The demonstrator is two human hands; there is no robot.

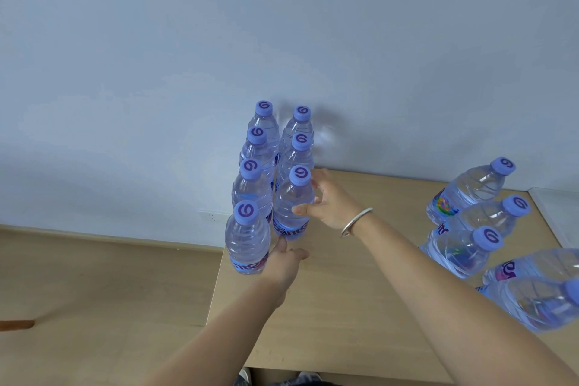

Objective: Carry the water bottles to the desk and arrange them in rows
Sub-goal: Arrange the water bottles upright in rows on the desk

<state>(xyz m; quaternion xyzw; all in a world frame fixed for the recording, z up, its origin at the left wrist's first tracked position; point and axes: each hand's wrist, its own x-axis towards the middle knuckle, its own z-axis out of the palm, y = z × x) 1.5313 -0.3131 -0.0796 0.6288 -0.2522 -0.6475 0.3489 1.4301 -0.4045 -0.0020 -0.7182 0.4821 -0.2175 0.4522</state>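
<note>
- Two rows of upright water bottles at far-left corner of desk (pixel 360 307): left row four deep, right row three deep, all touching or just beside each other.
- Left hand (pixel 283 263) curled round lower body of nearest left-row bottle (pixel 247 238), at desk's left edge; thumb showing on near side, fingers hidden behind bottle, so grip only probable.
- Right hand (pixel 329 200) partly open, fingertips touching side of nearest right-row bottle (pixel 293 200), thumb near label band; light steadying touch, not a full wrap. Silver bangle (pixel 357 221) on that wrist.
- Loose group of bottles (pixel 470 222) at right side of desk, well apart from the rows, not yet lined up; nearest ones blurred.
- Handling: full, so fairly heavy; thin ribbed plastic gives under squeeze; smooth wall likely slippery.
- Best hold: mid-body ribs or just above label; cap too small for steady carry.
- Risk: tall, narrow, packed close; one nudge could topple neighbours off desk edge.
</note>
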